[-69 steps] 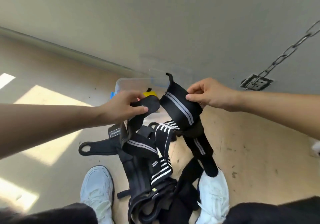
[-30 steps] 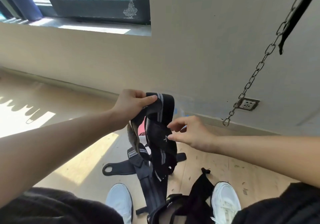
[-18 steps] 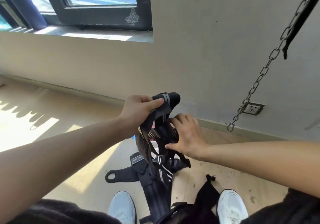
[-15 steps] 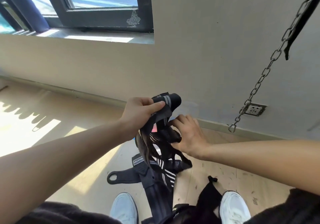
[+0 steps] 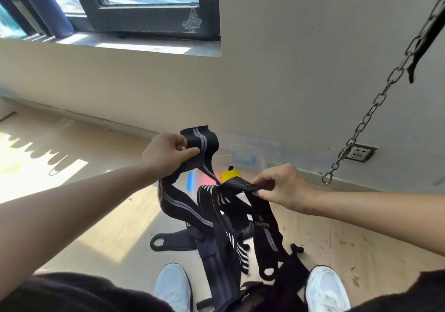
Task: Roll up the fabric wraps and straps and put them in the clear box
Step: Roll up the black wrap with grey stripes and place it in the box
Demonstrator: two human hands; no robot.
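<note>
Pinching the wrap (image 5: pixel 201 140) with the left hand (image 5: pixel 166 154), gripping a tangled strap (image 5: pixel 237 184) with the right hand (image 5: pixel 284 186), half blocking the box (image 5: pixel 250 150) behind.

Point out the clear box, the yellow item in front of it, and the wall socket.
clear box (image 5: pixel 250 149): head view, on its translucent far wall.
yellow item (image 5: pixel 230 175): head view, on the middle of its yellow body.
wall socket (image 5: pixel 360 153): head view, on the centre of its faceplate.
</note>
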